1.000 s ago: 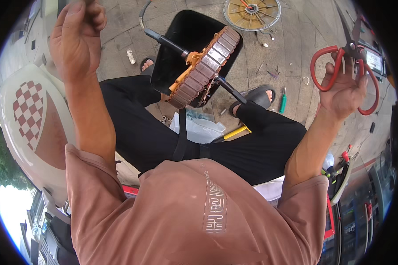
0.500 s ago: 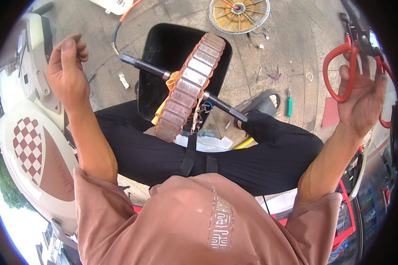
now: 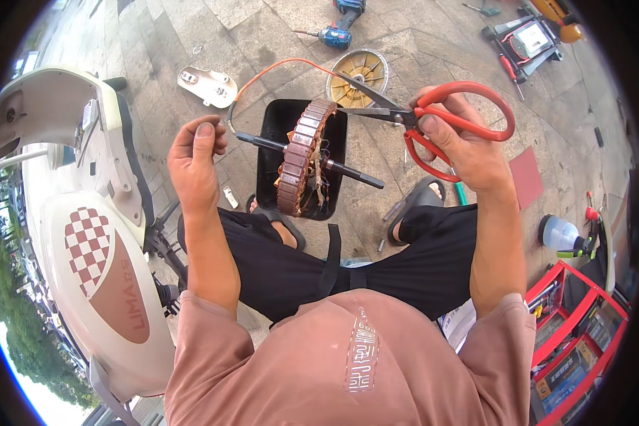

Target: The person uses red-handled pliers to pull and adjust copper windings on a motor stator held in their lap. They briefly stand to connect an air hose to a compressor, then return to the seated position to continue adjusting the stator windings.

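Note:
My right hand (image 3: pixel 468 145) grips a pair of scissors (image 3: pixel 403 117) by the red looped handles. The blades are spread and point left, above the floor and close to the top of a motor stator (image 3: pixel 298 163). That ring of copper windings and metal segments stands on edge across a black tray (image 3: pixel 271 121), its axle (image 3: pixel 358 176) sticking out both sides. Loose wires show at its right face. Left of the axle, my left hand (image 3: pixel 195 160) is raised with thumb and fingers pressed together; anything between them is too small to make out. An orange cable (image 3: pixel 277 65) runs from the axle's left end.
A spoked metal motor cover (image 3: pixel 362 79) and a blue cordless drill (image 3: pixel 341 28) lie beyond the tray. To the left are a white plastic part (image 3: pixel 209 85) and a scooter (image 3: pixel 99 277). A red sheet (image 3: pixel 525 177), a spray bottle (image 3: pixel 561 231) and a red rack (image 3: pixel 554 341) are right.
My right hand has brought the scissors inward from the far right, turning the blades left toward the stator. My left hand remains raised with its fingers pressed together. The view has shifted.

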Tool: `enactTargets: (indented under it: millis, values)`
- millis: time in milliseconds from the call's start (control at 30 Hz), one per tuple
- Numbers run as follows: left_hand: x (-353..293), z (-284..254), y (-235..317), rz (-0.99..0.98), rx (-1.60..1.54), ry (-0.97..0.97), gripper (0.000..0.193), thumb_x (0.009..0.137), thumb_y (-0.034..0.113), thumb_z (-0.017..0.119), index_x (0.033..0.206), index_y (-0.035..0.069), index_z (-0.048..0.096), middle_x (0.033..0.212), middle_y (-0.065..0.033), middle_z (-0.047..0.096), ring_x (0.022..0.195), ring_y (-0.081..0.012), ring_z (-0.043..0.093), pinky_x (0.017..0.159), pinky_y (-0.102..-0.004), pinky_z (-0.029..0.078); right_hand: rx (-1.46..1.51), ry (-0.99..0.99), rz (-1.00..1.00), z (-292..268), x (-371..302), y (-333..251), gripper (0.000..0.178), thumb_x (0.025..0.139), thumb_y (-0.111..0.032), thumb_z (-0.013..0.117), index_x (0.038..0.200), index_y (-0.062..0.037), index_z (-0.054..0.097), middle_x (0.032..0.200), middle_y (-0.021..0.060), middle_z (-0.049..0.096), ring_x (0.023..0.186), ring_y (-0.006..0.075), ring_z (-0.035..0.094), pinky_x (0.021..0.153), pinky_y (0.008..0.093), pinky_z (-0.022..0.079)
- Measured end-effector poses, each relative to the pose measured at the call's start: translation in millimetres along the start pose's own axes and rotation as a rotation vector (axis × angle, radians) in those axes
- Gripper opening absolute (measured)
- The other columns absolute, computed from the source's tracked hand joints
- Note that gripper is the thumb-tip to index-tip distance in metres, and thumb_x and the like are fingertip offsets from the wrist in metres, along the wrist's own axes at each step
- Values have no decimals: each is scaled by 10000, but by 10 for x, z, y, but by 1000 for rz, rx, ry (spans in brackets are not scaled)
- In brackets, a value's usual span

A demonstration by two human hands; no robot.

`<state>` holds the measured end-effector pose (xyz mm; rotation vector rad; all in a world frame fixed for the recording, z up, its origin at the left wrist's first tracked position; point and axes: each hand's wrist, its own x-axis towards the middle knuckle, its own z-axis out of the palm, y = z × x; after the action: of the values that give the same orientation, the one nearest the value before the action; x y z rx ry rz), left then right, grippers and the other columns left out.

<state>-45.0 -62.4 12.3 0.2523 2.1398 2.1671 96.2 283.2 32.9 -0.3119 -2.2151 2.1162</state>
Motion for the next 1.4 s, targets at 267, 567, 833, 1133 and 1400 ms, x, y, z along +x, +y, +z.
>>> enactTargets:
  millis: [267,567,833,1133,1400]
  values:
    - [-515,158,364,-23,89,-271,253,967,207,657,1089,-14,674,947,-40,683,782,-75,585,715,-219,467,733,-70,166,453,-914,198,586,967,-407,630,1389,-37,465,971,53,657,833,145,638,683,289,482]
    - [-1515,361,311,-386,-109,-604,420,969,291,660,1225,-30,570,1037,-60,646,862,-99,589,762,-249,491,985,135,189,1017,-1018,507,512,1005,-328,589,1416,-63,438,1021,61,667,886,164,673,725,355,573]
    - [-1502,520,18,-308,82,-716,288,950,250,668,1019,-25,620,792,-109,647,673,-166,613,627,-310,492,1011,71,221,1208,-997,511,424,919,-138,717,1274,17,542,1117,119,651,969,207,667,851,359,567]
    - [-1184,509,337,-360,143,-842,267,926,210,691,1045,-24,643,788,-88,654,697,-147,615,628,-286,492,732,-41,196,939,-586,1,217,976,-210,637,1050,-13,586,948,136,667,866,200,667,773,330,547]
    - [-533,151,165,-232,220,-318,367,946,194,680,1200,-55,591,1070,-70,627,847,-98,579,724,-234,488,-77,-37,157,544,-384,16,183,923,-133,653,1026,18,666,781,59,665,709,105,583,644,285,466]
